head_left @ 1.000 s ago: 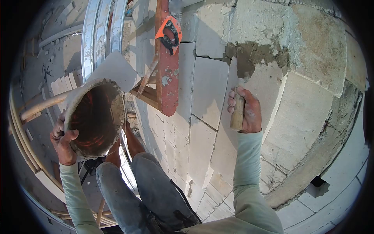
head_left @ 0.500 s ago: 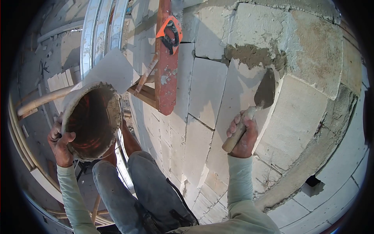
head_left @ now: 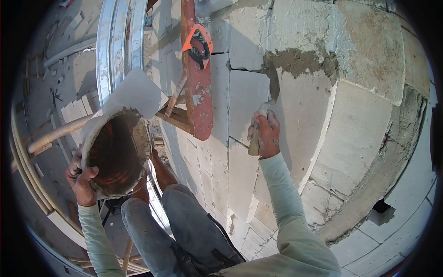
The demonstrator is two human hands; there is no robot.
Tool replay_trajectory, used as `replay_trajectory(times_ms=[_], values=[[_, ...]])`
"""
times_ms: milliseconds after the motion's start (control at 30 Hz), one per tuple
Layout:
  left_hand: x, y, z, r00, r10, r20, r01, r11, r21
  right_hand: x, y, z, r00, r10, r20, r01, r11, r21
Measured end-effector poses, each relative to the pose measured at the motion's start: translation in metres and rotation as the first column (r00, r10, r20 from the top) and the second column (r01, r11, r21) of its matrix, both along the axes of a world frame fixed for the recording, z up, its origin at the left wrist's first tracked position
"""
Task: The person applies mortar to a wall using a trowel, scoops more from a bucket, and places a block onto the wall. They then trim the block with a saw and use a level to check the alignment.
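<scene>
My left hand [head_left: 83, 179] grips the rim of a mortar-crusted bucket [head_left: 86, 134]. The bucket is tilted so its dark, reddish inside faces me; a little grey residue clings to its wall. My right hand [head_left: 266, 134] is closed around the wooden handle of a trowel [head_left: 253, 147]. The trowel's blade [head_left: 274, 85] is seen nearly edge-on, pointing up along a joint between pale wall blocks [head_left: 249, 101]. Its tip is at the left end of a damp patch of mortar [head_left: 300, 61] smeared across the blocks.
A hand saw with an orange and black handle [head_left: 198, 44] lies on a red, paint-flecked beam [head_left: 203, 111]. Shiny metal channels [head_left: 120, 41] stand behind the bucket. Wooden poles [head_left: 60, 134] run at left. A square hole [head_left: 381, 206] opens in the wall at lower right.
My right hand has moved the trowel up and left, from the block face to the joint, turning its blade edge-on. The bucket in my left hand appears slightly lower and further right.
</scene>
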State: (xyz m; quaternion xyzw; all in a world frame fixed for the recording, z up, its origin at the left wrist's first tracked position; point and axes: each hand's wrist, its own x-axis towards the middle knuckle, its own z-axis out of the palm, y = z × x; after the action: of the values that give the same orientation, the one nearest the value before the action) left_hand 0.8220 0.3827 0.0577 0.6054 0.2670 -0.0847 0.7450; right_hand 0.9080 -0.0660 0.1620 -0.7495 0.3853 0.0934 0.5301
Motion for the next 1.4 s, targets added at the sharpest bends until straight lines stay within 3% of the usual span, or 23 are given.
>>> replay_trajectory(times_ms=[133, 200, 333, 400, 533, 700, 767, 833, 867, 900, 967, 1033, 1133, 1200, 1333, 1400], values=[[0.000, -0.003, -0.003, 1.000, -0.010, -0.021, 0.009, 1.000, -0.010, -0.016, -0.004, 0.022, 0.997, 0.063, 0.045, -0.060, 0.996, -0.068], [0.002, -0.006, -0.006, 1.000, -0.018, 0.006, 0.018, 1.000, -0.002, -0.017, 0.001, 0.025, 0.987, 0.159, -0.005, -0.153, 0.938, -0.312], [0.007, -0.013, -0.003, 0.999, -0.014, 0.044, 0.014, 1.000, -0.010, -0.001, 0.002, 0.018, 0.993, 0.114, -0.001, -0.105, 0.913, -0.395], [0.010, -0.013, 0.001, 0.999, -0.037, 0.035, 0.038, 0.999, -0.028, 0.000, -0.007, 0.011, 0.987, 0.156, -0.041, -0.154, 0.835, -0.528], [0.008, -0.011, -0.001, 0.997, -0.063, 0.037, 0.065, 0.997, -0.039, -0.005, -0.012, 0.015, 0.987, 0.163, -0.001, -0.131, 0.786, -0.604], [0.009, -0.012, 0.002, 0.998, -0.055, 0.023, 0.056, 0.998, -0.011, -0.007, -0.016, 0.042, 0.978, 0.209, -0.024, -0.155, 0.635, -0.757], [0.004, -0.009, 0.000, 0.999, -0.038, 0.022, 0.038, 0.999, 0.002, -0.008, -0.018, 0.047, 0.973, 0.230, -0.023, -0.170, 0.642, -0.747], [-0.001, -0.005, -0.006, 0.998, -0.068, -0.002, 0.068, 0.998, 0.004, -0.009, -0.014, 0.050, 0.966, 0.248, 0.066, -0.097, 0.589, -0.802], [-0.002, -0.005, -0.008, 0.998, -0.069, -0.001, 0.069, 0.998, 0.005, -0.013, -0.017, 0.045, 0.934, 0.358, 0.006, -0.154, 0.418, -0.895], [-0.002, -0.004, -0.009, 0.997, -0.069, 0.018, 0.069, 0.998, 0.007, -0.014, -0.015, 0.038, 0.934, 0.356, 0.011, -0.149, 0.420, -0.895], [-0.002, -0.004, -0.011, 0.996, -0.075, 0.041, 0.075, 0.997, 0.014, -0.018, -0.005, 0.018, 0.922, 0.388, 0.018, -0.235, 0.594, -0.769], [-0.002, -0.006, -0.009, 0.998, -0.059, 0.033, 0.058, 0.998, 0.024, -0.019, -0.002, -0.017, 0.955, 0.295, -0.008, -0.237, 0.750, -0.617], [0.001, -0.008, -0.004, 0.997, -0.080, 0.019, 0.080, 0.997, 0.008, -0.012, 0.002, -0.059, 0.956, 0.292, -0.013, -0.249, 0.791, -0.558], [0.003, -0.010, 0.000, 0.996, -0.084, -0.009, 0.084, 0.996, -0.006, -0.003, 0.004, -0.072, 0.986, 0.166, -0.020, -0.163, 0.926, -0.340], [0.002, -0.011, -0.007, 0.994, -0.112, -0.017, 0.112, 0.993, 0.033, 0.016, 0.000, -0.073, 0.993, 0.097, 0.073, -0.082, 0.980, -0.183], [0.006, -0.017, -0.005, 0.995, -0.098, -0.011, 0.098, 0.995, 0.020, 0.024, -0.002, -0.067, 0.993, -0.065, 0.095, 0.058, 0.995, 0.082]])
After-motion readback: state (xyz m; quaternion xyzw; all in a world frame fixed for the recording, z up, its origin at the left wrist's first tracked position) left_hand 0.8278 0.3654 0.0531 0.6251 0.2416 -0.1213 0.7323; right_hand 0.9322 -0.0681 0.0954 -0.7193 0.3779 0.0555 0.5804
